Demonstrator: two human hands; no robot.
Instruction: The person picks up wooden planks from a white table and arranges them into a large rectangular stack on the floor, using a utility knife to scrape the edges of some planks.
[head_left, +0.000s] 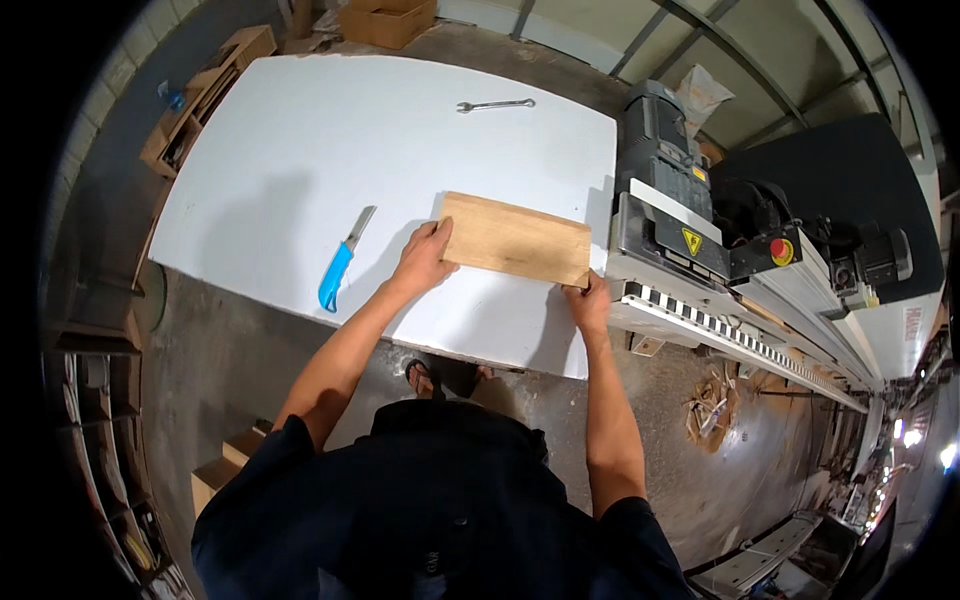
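Observation:
A rectangular light-brown wooden board [517, 238] is held above the white tabletop [330, 120], close to its right side. My left hand [425, 257] grips the board's left end, thumb on the upper face and the other fingers partly hidden beneath. At the near right corner, my right hand [588, 300] pinches the board's edge. To the left of my left hand lies a knife with a blue handle [336, 277], its blade pointing away from me. Farther back on the table rests a metal wrench [496, 105].
A long machine with a grey motor [660, 135], a red stop button [781, 251] and a toothed track [730, 325] adjoins the table's right side. Beyond the far edge sits a cardboard box [388, 22]. Shelves [108, 450] stand at left; scraps [712, 412] lie on the floor.

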